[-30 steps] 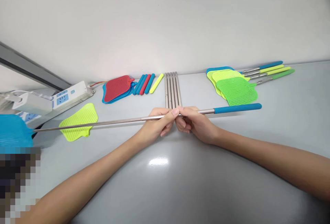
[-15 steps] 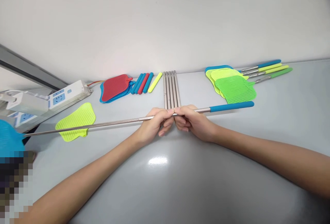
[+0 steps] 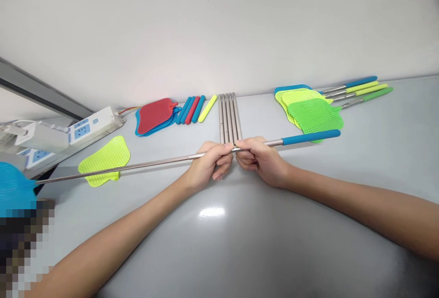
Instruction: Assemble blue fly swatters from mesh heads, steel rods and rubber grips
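Note:
A fly swatter (image 3: 154, 162) with a long metal telescopic rod is held crosswise in front of me, its rod drawn out. Its blue paddle (image 3: 15, 188) reaches the left edge of the view and is partly cut off. The blue grip (image 3: 311, 137) sticks out to the right. My left hand (image 3: 211, 163) is closed around the rod near its middle. Beside it, almost thumb to thumb, my right hand (image 3: 262, 160) is closed on the rod just left of the grip. Several bare metal rods (image 3: 229, 117) lie side by side behind my hands, their near ends hidden.
Right of the rods lie several swatters with a green paddle (image 3: 315, 115) on top. To the left are loose coloured grips (image 3: 190, 110), a red paddle (image 3: 156, 116) over blue ones, and a yellow paddle (image 3: 104, 158). A power strip (image 3: 96, 124) sits at far left, against the wall.
Both hands keep their hold on the swatter's rod, which has hardly moved. The whole view has shifted slightly, with things at left appearing a little further right.

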